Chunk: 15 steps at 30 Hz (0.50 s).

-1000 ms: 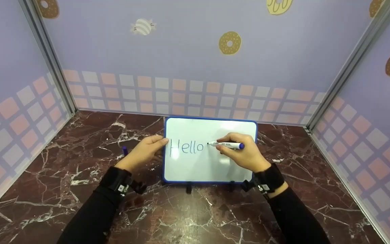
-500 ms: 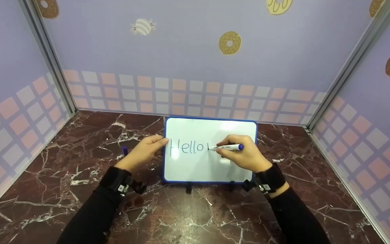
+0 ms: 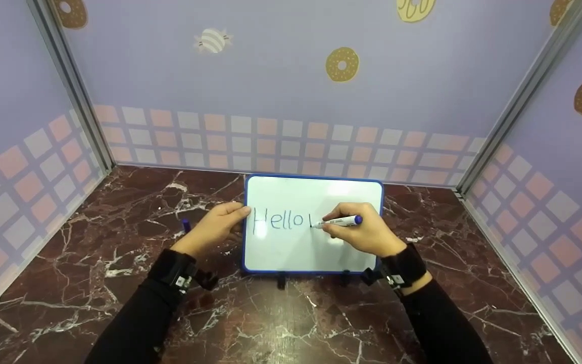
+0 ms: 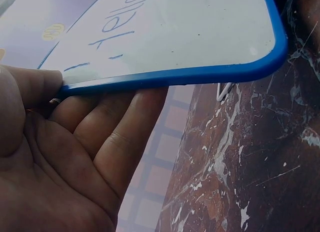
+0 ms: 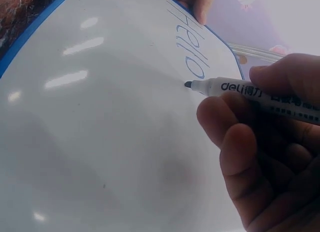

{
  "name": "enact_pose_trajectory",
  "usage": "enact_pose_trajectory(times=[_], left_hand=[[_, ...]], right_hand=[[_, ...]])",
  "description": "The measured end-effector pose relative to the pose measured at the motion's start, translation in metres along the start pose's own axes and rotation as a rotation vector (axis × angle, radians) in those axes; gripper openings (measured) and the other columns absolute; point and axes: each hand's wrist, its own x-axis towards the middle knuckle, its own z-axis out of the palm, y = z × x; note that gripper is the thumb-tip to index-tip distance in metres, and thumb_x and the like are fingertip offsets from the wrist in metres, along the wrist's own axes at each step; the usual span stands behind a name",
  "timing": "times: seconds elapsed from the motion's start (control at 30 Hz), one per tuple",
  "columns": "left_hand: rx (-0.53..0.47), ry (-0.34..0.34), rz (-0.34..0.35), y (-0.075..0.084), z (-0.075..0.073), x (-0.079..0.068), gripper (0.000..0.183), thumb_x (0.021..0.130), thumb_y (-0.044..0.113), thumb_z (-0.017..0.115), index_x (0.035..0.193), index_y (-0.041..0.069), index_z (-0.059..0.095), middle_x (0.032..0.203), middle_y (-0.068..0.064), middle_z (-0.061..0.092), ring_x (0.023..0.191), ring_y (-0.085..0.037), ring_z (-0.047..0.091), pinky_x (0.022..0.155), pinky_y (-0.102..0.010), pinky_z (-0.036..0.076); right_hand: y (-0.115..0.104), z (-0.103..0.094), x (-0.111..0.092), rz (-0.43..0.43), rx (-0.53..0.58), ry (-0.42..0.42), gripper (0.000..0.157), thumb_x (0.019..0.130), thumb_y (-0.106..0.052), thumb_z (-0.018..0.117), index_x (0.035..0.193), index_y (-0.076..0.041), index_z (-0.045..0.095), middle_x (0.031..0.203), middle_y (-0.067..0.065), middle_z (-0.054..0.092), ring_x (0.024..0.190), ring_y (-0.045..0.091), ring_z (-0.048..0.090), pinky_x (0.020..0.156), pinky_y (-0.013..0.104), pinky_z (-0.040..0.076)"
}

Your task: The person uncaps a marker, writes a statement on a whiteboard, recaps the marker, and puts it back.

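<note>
A whiteboard (image 3: 291,253) with a blue frame stands tilted back on the table, the word "Hello" written on its left half in blue. To the right of the word is a short vertical stroke. My right hand (image 3: 364,230) pinches a white whiteboard marker (image 3: 342,221) with a blue end, its dark tip (image 5: 188,84) at the foot of that stroke. My left hand (image 3: 215,225) grips the board's left edge, thumb at the front and fingers (image 4: 132,129) behind the blue frame.
A dark blue marker cap (image 3: 186,225) shows on the table just behind my left wrist. Black feet (image 3: 281,280) stick out under the board's lower edge. The marbled table (image 3: 271,323) is bounded by a patterned back wall (image 3: 281,76) and side walls.
The marker tip has moved down the board, leaving a new vertical stroke right of "Hello". My right hand shifted slightly down with it. The left hand and the board have stayed put.
</note>
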Motion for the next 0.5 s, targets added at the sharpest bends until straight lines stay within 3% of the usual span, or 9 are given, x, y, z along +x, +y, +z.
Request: enact_pose_trajectory(times=[0.27, 0.5], left_hand=[[0.005, 0.008, -0.002, 0.0005, 0.001, 0.0002, 0.037, 0.119, 0.022, 0.053, 0.13, -0.011, 0.065, 0.113, -0.022, 0.08, 0.087, -0.02, 0.081, 0.075, -0.04, 0.069], [0.004, 0.011, 0.0, 0.0006, 0.0011, -0.0002, 0.035, 0.119, 0.022, 0.054, 0.127, -0.009, 0.066, 0.112, -0.019, 0.08, 0.088, -0.02, 0.08, 0.075, -0.039, 0.069]], right_hand=[[0.0008, 0.0003, -0.0004, -0.009, -0.017, 0.018, 0.006, 0.101, -0.004, 0.083, 0.106, -0.004, 0.083, 0.104, 0.009, 0.082, 0.081, 0.035, 0.081, 0.071, 0.031, 0.068], [0.0019, -0.0002, 0.0003, -0.04, -0.054, 0.059, 0.006, 0.099, -0.002, 0.084, 0.105, -0.004, 0.083, 0.098, 0.006, 0.082, 0.079, 0.02, 0.079, 0.068, 0.028, 0.067]])
